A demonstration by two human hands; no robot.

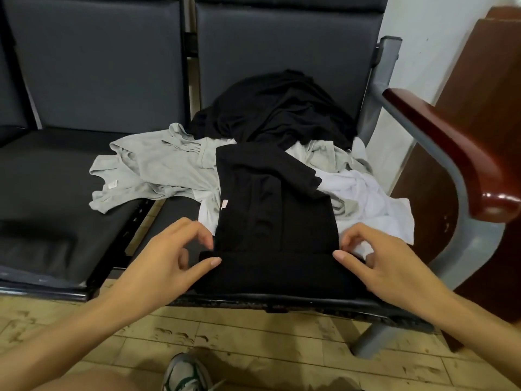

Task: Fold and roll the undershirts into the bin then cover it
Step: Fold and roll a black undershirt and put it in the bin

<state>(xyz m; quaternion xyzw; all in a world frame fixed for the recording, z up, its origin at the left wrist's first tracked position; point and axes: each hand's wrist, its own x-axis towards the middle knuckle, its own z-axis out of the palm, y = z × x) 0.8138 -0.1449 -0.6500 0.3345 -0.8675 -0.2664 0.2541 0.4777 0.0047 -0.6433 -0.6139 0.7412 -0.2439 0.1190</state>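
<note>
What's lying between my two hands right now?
In the head view, the folded black undershirt lies between the left hand and right hand.

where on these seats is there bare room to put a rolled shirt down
The left seat is mostly bare, bordered by the grey undershirt spilling over its right edge. A small bare patch lies between the left hand, the folded black undershirt and the gap between the seats. The right seat is crowded: the black pile, white shirt and right hand cover it.
</note>
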